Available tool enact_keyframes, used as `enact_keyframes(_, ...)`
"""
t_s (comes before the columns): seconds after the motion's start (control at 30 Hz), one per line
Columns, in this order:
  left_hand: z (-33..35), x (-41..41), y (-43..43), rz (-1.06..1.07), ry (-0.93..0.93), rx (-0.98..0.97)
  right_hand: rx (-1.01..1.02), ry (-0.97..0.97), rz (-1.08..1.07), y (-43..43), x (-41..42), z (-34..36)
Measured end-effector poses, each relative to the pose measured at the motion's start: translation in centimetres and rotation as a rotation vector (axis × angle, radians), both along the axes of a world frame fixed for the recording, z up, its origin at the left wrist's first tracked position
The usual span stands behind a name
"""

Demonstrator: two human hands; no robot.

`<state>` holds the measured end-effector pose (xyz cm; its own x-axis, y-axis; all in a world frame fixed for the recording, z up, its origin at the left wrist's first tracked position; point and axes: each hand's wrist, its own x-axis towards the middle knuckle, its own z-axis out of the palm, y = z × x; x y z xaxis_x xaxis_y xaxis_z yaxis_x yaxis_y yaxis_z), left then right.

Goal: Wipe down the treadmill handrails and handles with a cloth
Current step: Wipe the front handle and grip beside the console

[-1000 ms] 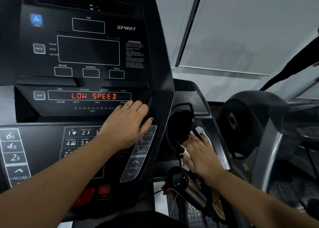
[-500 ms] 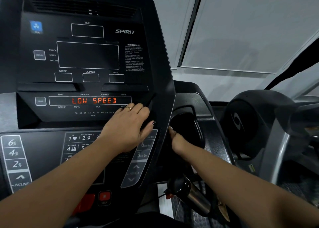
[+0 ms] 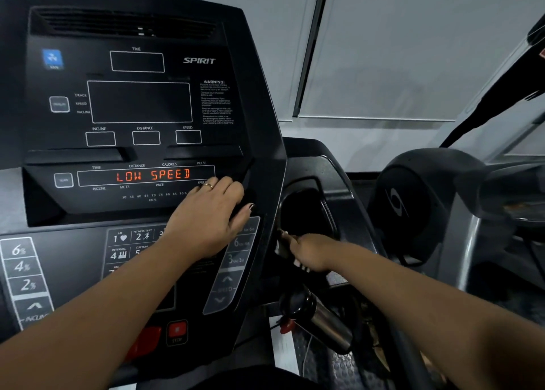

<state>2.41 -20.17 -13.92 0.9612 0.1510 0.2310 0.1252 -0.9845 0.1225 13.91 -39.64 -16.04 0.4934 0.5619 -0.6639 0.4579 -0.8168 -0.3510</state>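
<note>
Matt black plastic treadmill console (image 3: 261, 109) — glossy metal bottle (image 3: 330, 324).

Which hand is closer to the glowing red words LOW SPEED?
Left. The left hand rests on the console just below and right of the red words, fingers reaching their screen's corner. The right hand is farther right, past the console's edge, by the dark cup pocket.

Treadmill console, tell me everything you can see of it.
The console is a black, matt, plastic-looking panel that faces the camera and fills the left of the view. It bears the name SPIRIT, a blue fan button, dark blank windows marked time, incline, distance and speed, and a lit red readout saying LOW SPEED. Below are grey incline and speed keys, numbered program keys and a red stop button. The left hand rests on its lower right part, fingers laid out.
</note>
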Motion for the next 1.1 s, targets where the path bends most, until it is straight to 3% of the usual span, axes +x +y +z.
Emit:
enact_keyframes(0.17, 0.0, -0.2, 0.2, -0.014, -0.013, -0.015, -0.136, -0.379, 0.453, -1.8, 1.5, 0.9)
enact_keyframes(0.37, 0.1, -0.3, 0.3, -0.014, -0.004, -0.031, -0.543, -0.581, 0.813, 0.8, 2.9, 0.7)
enact_keyframes(0.47, 0.0, -0.3, 0.5, -0.012, -0.002, -0.032, -0.590, -0.703, 0.915, 1.1, 3.9, -1.1)
enact_keyframes(0.77, 0.0, -0.1, -0.1, 0.007, -0.015, 0.005, -0.449, -0.687, 0.799, 1.2, 4.1, -2.5)
enact_keyframes(0.97, -0.1, -0.1, -0.1, 0.004, -0.013, 0.017, -0.376, -0.539, 0.669, 1.2, 3.8, -2.2)
enact_keyframes(1.1, -0.1, -0.1, 0.0, 0.003, -0.007, 0.012, -0.414, -0.528, 0.650, 1.3, 3.9, -2.1)
